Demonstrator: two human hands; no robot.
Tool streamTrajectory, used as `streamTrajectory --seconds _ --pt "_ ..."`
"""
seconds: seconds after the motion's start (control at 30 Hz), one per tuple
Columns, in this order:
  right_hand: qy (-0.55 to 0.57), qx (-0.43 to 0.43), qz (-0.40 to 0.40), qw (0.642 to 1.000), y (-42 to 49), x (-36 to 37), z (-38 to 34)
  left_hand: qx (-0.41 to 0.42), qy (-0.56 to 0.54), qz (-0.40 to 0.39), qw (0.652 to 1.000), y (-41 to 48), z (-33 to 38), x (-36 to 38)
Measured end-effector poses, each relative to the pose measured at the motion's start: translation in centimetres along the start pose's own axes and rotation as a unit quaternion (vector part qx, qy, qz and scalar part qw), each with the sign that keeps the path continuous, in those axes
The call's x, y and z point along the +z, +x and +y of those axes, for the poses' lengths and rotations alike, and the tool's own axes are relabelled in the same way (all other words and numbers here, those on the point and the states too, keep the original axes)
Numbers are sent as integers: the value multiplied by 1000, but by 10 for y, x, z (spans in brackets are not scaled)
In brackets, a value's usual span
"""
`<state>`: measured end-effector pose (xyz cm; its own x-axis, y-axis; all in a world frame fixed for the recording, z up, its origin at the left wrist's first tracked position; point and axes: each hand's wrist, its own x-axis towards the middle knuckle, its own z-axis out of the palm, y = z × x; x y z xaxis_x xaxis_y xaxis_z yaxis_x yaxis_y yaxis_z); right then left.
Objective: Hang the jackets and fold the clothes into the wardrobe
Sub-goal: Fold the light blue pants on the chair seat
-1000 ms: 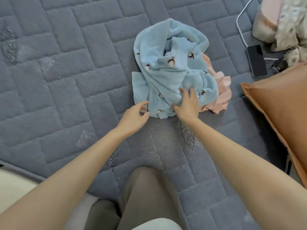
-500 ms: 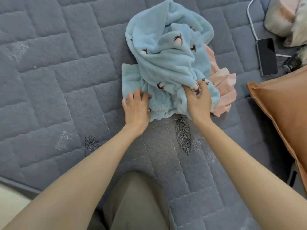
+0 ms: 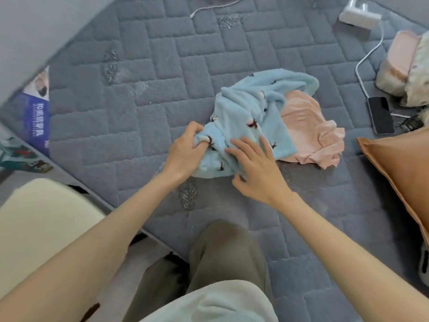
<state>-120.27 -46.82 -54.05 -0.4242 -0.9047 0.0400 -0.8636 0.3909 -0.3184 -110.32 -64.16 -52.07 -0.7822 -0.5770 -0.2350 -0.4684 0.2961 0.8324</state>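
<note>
Clutching the fleece (image 3: pixel 243 108) by its near edge in the curled left hand (image 3: pixel 185 151), resting the right hand (image 3: pixel 255 168) flat and straight-fingered on it, mid-bed (image 3: pixel 139 89), partly covering a pink top (image 3: pixel 308 133).

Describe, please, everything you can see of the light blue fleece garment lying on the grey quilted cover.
The light blue garment looks like soft, fluffy fleece, dotted with small dark-and-pale motifs. It lies crumpled in a heap, unfolded, on the grey quilted cover and overlaps a pink garment beside it. The left hand grips a bunched part of its near edge, fingers curled into the cloth; the right hand rests on it with fingers spread and straight.
</note>
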Motion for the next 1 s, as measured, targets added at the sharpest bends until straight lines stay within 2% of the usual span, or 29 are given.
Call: streamTrajectory --seconds 0.1,0.17,0.23,0.33,0.43,0.57,0.67,0.83,1.0 --pt "12 64 -106 992 -2 -6 -53 -1 -46 1 999 -49 9 -55" --pt "66 113 -115 985 1 -17 -90 12 -71 12 997 -81 19 -87" --pt "106 124 -93 982 3 -33 -126 19 -107 37 993 -111 31 -117" --pt "153 75 -25 985 1 -56 -173 17 -125 64 990 -156 42 -158" --pt "168 57 -8 984 -3 -78 -208 2 -136 103 985 -200 42 -191" --pt "59 1 -49 997 -8 -91 -233 -28 -147 190 970 -259 37 -230" --pt "16 -32 -67 997 -13 -98 -252 -42 -136 258 956 -311 30 -248" --pt "29 -50 -87 995 -35 -117 -294 -73 -122 388 910 -414 20 -247" --pt "47 -115 -101 987 -82 -136 -343 -128 -59 462 875 -520 18 -232"
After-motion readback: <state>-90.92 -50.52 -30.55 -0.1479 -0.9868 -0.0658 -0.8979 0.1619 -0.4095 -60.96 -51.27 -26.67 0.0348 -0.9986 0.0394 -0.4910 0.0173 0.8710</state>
